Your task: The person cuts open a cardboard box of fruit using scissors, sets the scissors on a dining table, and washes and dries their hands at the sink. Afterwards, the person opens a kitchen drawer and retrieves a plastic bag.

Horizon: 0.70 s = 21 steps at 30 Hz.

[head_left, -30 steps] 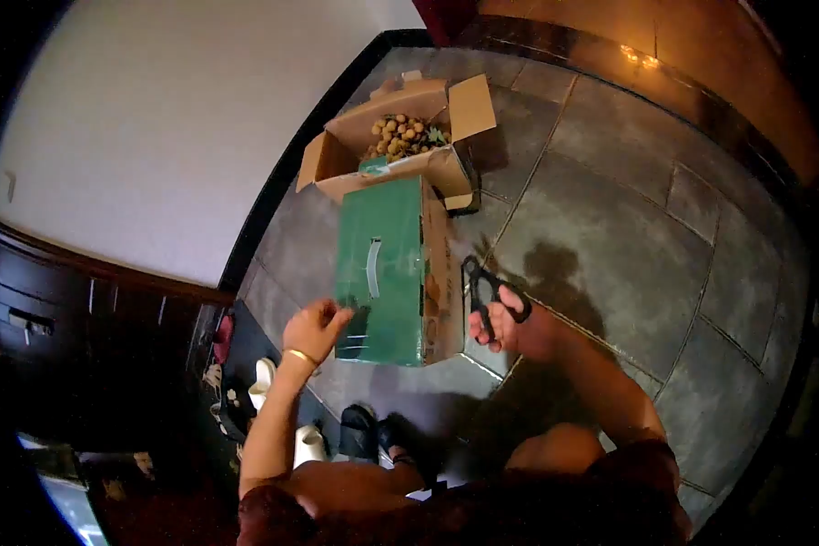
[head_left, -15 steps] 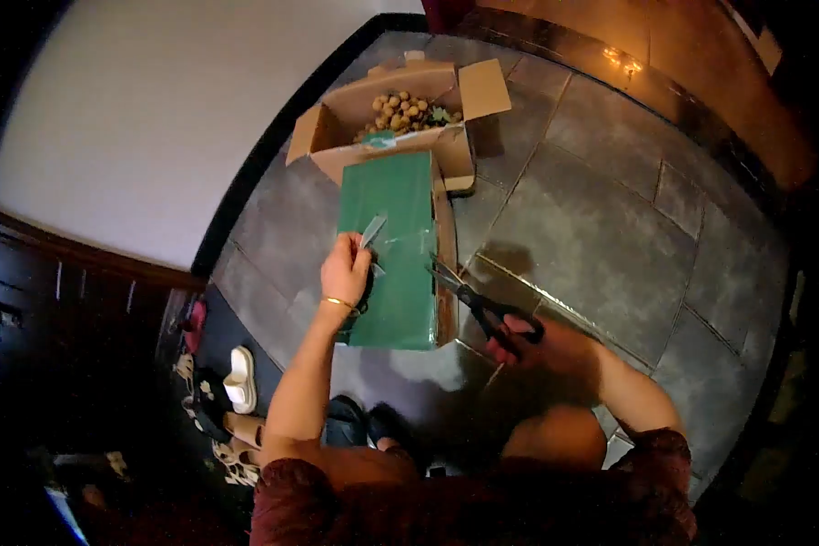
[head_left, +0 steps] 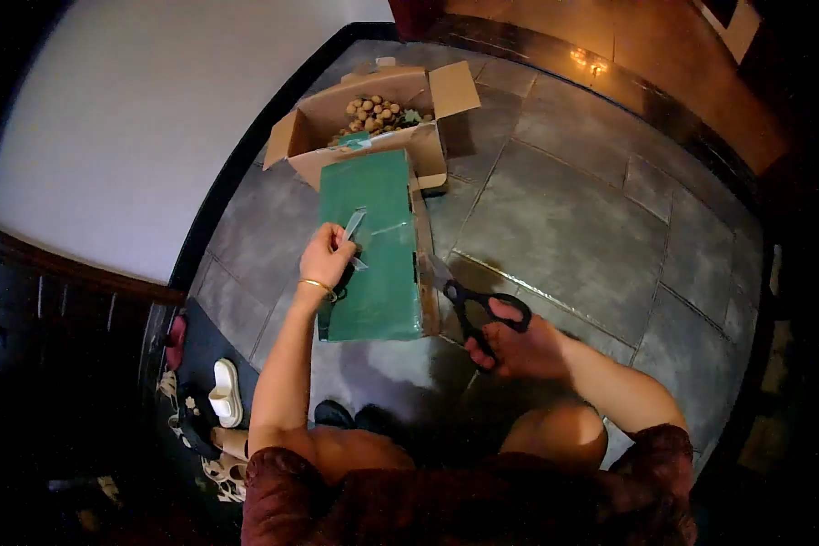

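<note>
A closed green cardboard box (head_left: 373,291) stands on the floor in front of me. My left hand (head_left: 328,255) pinches a pale, see-through strip of tape (head_left: 355,223) over the box's top. In my right hand (head_left: 523,348) is a pair of scissors (head_left: 455,293), my fingers through the black handles. Their blades point at the box's right edge; whether the tips touch it I cannot tell. Just beyond the green box, an open brown carton (head_left: 323,162) contains round, tan fruit in bunches (head_left: 373,115) and some green leaves.
Grey floor tiles (head_left: 573,209) surround the boxes. A white wall (head_left: 155,118) rises at the left. Several shoes lie on a dark mat at lower left, among them a white slipper (head_left: 226,393). My knees are close to the boxes' near side.
The camera view has shifted, so the boxes appear further left. The scissors' blades, seen apart before, now look closer together and lower beside the box edge. My left hand keeps the strip.
</note>
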Each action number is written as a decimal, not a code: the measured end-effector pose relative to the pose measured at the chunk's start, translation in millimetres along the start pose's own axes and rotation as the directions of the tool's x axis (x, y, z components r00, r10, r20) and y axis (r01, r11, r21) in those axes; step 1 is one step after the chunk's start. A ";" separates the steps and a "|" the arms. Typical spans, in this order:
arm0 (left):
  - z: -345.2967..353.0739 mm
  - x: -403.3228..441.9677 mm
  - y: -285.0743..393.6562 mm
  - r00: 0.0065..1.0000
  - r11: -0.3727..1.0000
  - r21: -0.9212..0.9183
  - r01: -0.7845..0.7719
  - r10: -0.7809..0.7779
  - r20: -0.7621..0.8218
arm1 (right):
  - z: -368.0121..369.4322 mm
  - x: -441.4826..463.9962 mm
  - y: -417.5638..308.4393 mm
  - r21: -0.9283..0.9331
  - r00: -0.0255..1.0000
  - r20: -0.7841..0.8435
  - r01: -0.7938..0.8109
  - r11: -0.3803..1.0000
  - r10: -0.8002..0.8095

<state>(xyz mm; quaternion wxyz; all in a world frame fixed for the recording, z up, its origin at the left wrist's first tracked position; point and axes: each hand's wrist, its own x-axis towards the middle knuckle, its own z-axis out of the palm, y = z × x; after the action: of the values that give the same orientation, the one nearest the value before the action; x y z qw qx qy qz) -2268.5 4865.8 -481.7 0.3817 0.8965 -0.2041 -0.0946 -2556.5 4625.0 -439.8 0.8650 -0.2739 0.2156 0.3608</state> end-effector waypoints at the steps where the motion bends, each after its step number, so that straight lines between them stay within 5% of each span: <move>1: -0.1 0.1 3.2 1.000 1.000 0.005 -0.006 0.006 0.008 | 3.5 4.4 0.1 -0.007 1.000 0.000 0.028 1.000 -0.028; 8: 5.4 -25.7 58.9 0.998 0.914 0.404 -0.039 0.054 -0.025 | 36.3 43.5 23.3 -0.135 0.984 -0.085 0.142 0.981 -0.154; 14: 4.3 -20.9 55.2 0.999 0.931 0.363 -0.033 0.031 0.010 | 54.5 69.7 28.5 -0.312 0.966 -0.156 0.147 0.939 -0.204; 18: 6.4 -11.2 27.7 0.999 0.984 0.170 -0.042 0.037 0.033 | 25.0 77.1 39.7 -0.385 0.948 -0.155 0.200 0.901 -0.276; 21: 7.9 -7.0 25.7 1.000 0.995 0.094 -0.017 0.015 0.027 | 21.7 60.2 33.5 -0.242 0.977 -0.098 0.161 0.957 -0.190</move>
<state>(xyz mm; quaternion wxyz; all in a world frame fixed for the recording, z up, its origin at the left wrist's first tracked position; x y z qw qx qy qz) -2284.9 4847.7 -468.5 0.3369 0.9106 -0.2203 -0.0935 -2538.6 4688.9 -468.4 0.8410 -0.4127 0.1984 0.2880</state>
